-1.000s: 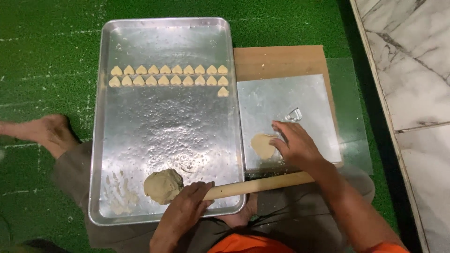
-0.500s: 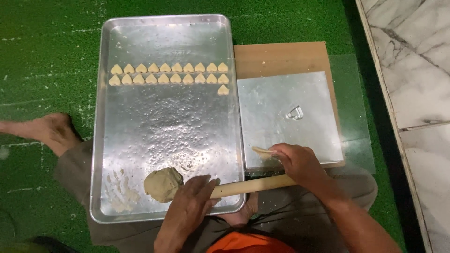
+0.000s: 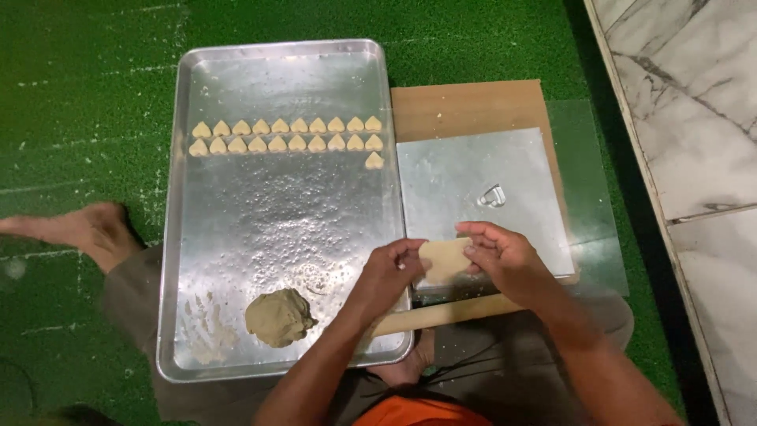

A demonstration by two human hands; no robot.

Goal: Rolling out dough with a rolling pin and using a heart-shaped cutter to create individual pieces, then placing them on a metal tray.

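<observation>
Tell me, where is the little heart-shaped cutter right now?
The heart-shaped cutter lies on the metal sheet right of the baking tray, just beyond the right hand.

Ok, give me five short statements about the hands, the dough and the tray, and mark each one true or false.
1. Both hands hold a flat piece of dough. True: the left hand and right hand grip it from either side.
2. The heart cutter sits on the tray. False: it lies on the foil sheet to the right of the tray.
3. The dough lump lies at the tray's near end. True.
4. The heart shapes form four full rows. False: two rows, plus one more heart below them on the right.
5. The right hand grips the rolling pin. False: the pin lies loose below the hands.
</observation>
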